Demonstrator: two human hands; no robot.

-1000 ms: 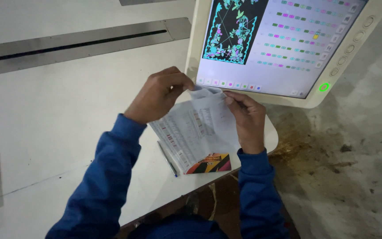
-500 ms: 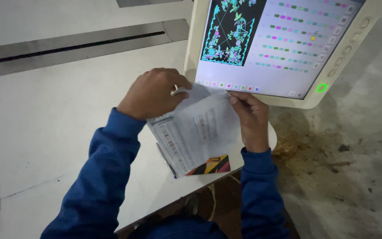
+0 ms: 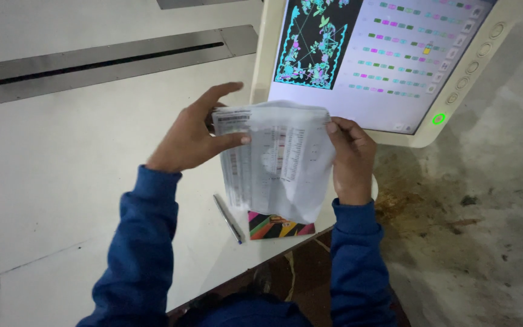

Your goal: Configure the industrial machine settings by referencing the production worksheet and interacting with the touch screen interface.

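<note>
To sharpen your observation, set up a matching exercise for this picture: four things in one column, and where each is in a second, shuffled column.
Things:
1. printed paper sheets
2. pen
3. striped multicoloured card
4. touchscreen panel

Places:
A. upright behind the hands, lit
B. lying on the white table, left of the card
C. held between left hand and right hand
D. on the table edge, partly under the sheets

Pairs: 1-C, 2-B, 3-D, 4-A

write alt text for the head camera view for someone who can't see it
A person in blue sleeves holds a bundle of printed paper sheets with the left hand and right hand, in front of a lit control screen showing a floral pattern. A pen and a striped booklet lie on the white table.
</note>
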